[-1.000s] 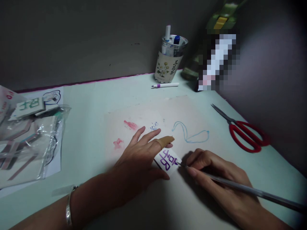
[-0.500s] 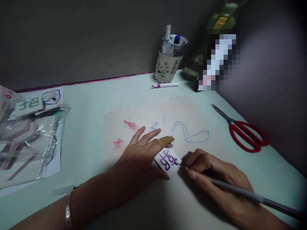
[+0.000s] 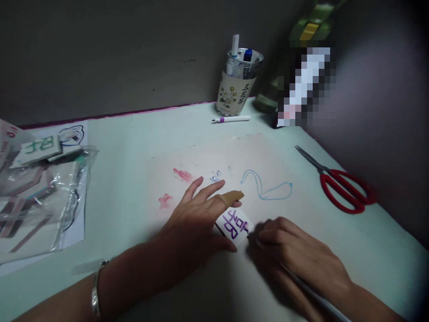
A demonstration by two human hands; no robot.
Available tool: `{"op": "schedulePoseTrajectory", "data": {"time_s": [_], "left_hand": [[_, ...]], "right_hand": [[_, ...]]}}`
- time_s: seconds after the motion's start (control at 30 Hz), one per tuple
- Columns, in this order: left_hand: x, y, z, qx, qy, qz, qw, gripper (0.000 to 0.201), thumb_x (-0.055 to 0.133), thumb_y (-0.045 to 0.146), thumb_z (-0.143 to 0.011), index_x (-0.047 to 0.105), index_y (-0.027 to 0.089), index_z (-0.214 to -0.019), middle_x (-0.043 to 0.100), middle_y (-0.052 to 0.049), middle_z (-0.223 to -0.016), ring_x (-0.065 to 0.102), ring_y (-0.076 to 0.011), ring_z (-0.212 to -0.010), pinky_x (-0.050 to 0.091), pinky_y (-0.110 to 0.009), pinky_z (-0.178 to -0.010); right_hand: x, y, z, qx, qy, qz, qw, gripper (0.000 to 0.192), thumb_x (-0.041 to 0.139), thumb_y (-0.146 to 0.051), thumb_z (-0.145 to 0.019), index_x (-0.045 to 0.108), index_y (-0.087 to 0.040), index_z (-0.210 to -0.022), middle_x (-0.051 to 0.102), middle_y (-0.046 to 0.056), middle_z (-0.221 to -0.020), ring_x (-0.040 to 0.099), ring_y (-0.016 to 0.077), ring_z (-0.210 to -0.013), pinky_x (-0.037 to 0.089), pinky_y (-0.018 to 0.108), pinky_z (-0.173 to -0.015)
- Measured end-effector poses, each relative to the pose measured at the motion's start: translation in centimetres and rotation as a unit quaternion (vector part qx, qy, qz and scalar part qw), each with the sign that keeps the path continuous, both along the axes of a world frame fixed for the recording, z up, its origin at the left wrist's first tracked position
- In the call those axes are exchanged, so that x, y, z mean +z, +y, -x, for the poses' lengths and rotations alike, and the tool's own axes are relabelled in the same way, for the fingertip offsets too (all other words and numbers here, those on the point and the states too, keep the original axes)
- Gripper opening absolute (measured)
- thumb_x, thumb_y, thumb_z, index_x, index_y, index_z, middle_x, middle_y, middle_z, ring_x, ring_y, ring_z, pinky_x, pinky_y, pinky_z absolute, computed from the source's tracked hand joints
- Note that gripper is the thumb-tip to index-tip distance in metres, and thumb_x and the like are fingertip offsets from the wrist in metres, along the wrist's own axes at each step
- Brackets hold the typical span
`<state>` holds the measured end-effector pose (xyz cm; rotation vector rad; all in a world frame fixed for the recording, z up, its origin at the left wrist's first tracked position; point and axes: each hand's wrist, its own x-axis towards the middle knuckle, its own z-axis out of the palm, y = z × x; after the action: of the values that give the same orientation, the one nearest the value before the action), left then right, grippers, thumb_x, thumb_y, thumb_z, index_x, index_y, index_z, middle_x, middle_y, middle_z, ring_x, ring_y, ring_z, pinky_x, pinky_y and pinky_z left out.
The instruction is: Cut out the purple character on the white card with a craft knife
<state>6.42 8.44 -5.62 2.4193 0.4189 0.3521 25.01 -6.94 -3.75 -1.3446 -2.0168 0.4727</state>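
My left hand [image 3: 194, 219] presses a small white card [image 3: 234, 224] with purple characters flat against the stained paper sheet [image 3: 214, 156] on the table; a tan bandage wraps its index finger. My right hand [image 3: 295, 255] grips a long thin grey pen [image 3: 318, 297], whose tip touches the card's right edge. The pen's shaft runs back toward the lower right.
Red-handled scissors [image 3: 342, 188] lie at the right. A cup of markers [image 3: 236, 82] stands at the back, a white marker [image 3: 231, 119] lying before it. A clear plastic bag [image 3: 40, 197] with cards and papers covers the left side. A blurred object [image 3: 301, 85] stands back right.
My right hand has rolled over and its wrist swung toward me, so the pen shaft now points more steeply to the lower right. The left hand and card stayed put.
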Motion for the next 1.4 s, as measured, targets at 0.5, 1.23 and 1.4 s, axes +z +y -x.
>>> {"op": "schedulePoseTrajectory", "data": {"time_s": [0.5, 1.23, 1.4], "left_hand": [[0.2, 0.2, 0.1, -0.010, -0.003, 0.008, 1.000, 0.079, 0.086, 0.040, -0.075, 0.045, 0.022, -0.140, 0.064, -0.010, -0.138, 0.039, -0.0329, -0.145, 0.015, -0.064, -0.123], [-0.3, 0.1, -0.1, -0.001, -0.016, -0.002, 1.000, 0.085, 0.091, 0.042, -0.067, 0.048, 0.024, -0.138, 0.065, -0.010, -0.137, 0.044, -0.0355, -0.141, 0.019, -0.064, -0.122], [-0.2, 0.2, -0.1, -0.001, -0.014, -0.008, 1.000, 0.085, 0.091, 0.043, -0.066, 0.048, 0.022, -0.137, 0.065, -0.010, -0.136, 0.044, -0.0343, -0.142, 0.019, -0.063, -0.122]], "right_hand": [[0.8, 0.2, 1.0, -0.186, 0.008, -0.004, 0.983, 0.040, 0.056, -0.002, -0.091, 0.062, -0.028, -0.122, 0.069, 0.004, -0.094, 0.067, 0.0178, -0.080, 0.054, 0.032, -0.067], [-0.6, 0.3, 0.8, -0.151, 0.020, -0.007, 0.988, 0.041, 0.062, 0.001, -0.087, 0.060, -0.023, -0.120, 0.066, 0.007, -0.096, 0.062, 0.0201, -0.084, 0.050, 0.035, -0.068], [-0.3, 0.5, 0.9, -0.149, 0.017, -0.006, 0.989, 0.035, 0.062, 0.000, -0.088, 0.061, -0.022, -0.116, 0.064, 0.006, -0.093, 0.061, 0.0193, -0.082, 0.049, 0.034, -0.068]]}}
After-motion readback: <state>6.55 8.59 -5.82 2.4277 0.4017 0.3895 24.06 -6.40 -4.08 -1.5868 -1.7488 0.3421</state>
